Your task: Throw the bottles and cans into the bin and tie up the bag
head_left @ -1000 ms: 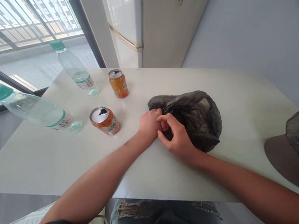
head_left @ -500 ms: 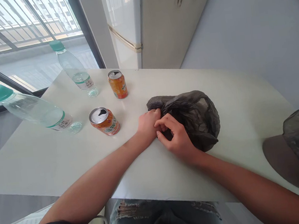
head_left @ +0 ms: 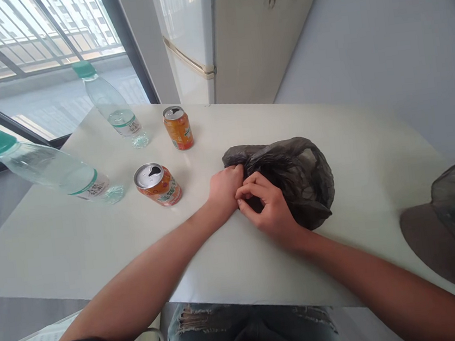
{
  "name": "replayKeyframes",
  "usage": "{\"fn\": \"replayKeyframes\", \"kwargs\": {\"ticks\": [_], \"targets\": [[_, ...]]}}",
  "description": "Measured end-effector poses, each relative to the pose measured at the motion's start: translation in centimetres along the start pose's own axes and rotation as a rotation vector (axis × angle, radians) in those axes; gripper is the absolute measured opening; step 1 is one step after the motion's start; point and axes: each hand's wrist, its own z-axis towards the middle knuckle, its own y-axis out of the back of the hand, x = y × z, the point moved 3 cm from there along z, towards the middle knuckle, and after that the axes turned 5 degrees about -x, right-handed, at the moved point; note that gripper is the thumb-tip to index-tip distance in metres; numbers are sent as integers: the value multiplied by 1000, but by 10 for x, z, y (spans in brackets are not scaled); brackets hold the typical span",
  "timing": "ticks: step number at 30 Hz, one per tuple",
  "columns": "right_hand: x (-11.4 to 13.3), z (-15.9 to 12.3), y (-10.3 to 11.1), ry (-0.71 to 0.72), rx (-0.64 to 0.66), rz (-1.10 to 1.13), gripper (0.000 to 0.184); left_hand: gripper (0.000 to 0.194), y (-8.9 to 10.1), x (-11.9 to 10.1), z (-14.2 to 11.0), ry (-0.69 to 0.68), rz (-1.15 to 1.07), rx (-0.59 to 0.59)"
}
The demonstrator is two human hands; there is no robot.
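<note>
A thin black plastic bag [head_left: 308,175] lies crumpled on the white table, bunched out to the right of both hands. Closed at the bag's left edge is my left hand [head_left: 226,187], back upward, its fingertips hidden by the dark film. My right hand [head_left: 268,207] is curled in a pinch over the bag's near left side, thumb and fingertips touching the side of my left hand. Dark film shows inside the ring of its fingers and by the thumb tip; the exact pinch point is partly covered.
Left of my hands stand two opened orange soda cans [head_left: 158,185] [head_left: 178,128] and two clear bottles with green caps [head_left: 50,169] [head_left: 111,104]. A dark cap [head_left: 441,244] covered with black plastic lies at the right. Behind the table [head_left: 351,140] are a fridge [head_left: 253,36] and a wall.
Almost nothing differs. My right fingers have shifted very slightly, and the whole view has moved by a few pixels. The bag keeps its place and shape.
</note>
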Motion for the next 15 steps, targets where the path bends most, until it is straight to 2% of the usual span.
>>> {"fn": "replayKeyframes", "kwargs": {"ticks": [3, 8, 15], "targets": [[-2, -1, 2, 3, -71, -5, 12, 8, 3, 1, -1, 26, -24, -31], [-4, -3, 3, 28, -113, -30, 48, 14, 5, 1, -4, 59, -78, -81], [-6, -5, 0, 149, -96, -57, 47, 12, 5, 2, -4, 51, -87, -74]]}}
